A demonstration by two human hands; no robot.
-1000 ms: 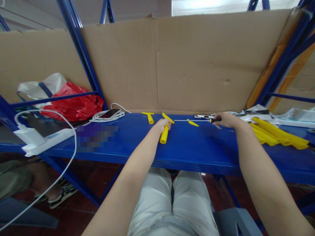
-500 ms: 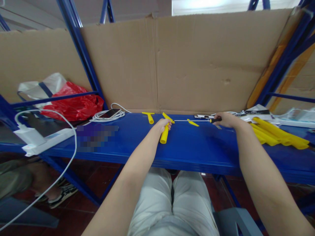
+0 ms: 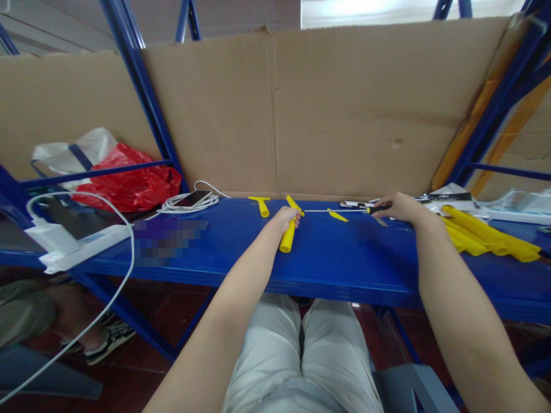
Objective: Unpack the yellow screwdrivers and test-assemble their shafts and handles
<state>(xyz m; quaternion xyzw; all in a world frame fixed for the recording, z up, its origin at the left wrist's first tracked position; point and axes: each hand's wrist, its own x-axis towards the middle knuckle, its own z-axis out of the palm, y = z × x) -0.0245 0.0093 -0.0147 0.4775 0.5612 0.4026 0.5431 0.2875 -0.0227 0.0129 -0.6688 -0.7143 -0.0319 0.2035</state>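
My left hand is wrapped round the handle of a yellow T-shaped tool, its wide end pointing up and away from me. In my right hand is the dark handle of a screwdriver. Its long thin shaft runs level to the left and meets the yellow tool near its head; the tip itself is too small to make out. A flat yellow piece lies under the shaft. Further left, another yellow T-shaped tool rests on the blue table.
Several yellow tubes lie at the right, near papers and packets. At the left are a phone on a coiled white cable, a power strip and a red plastic bag. Cardboard stands behind.
My right hand has shifted its hold on the screwdriver handle, with the knuckles slightly higher. The left hand and the yellow tool have stayed nearly still.
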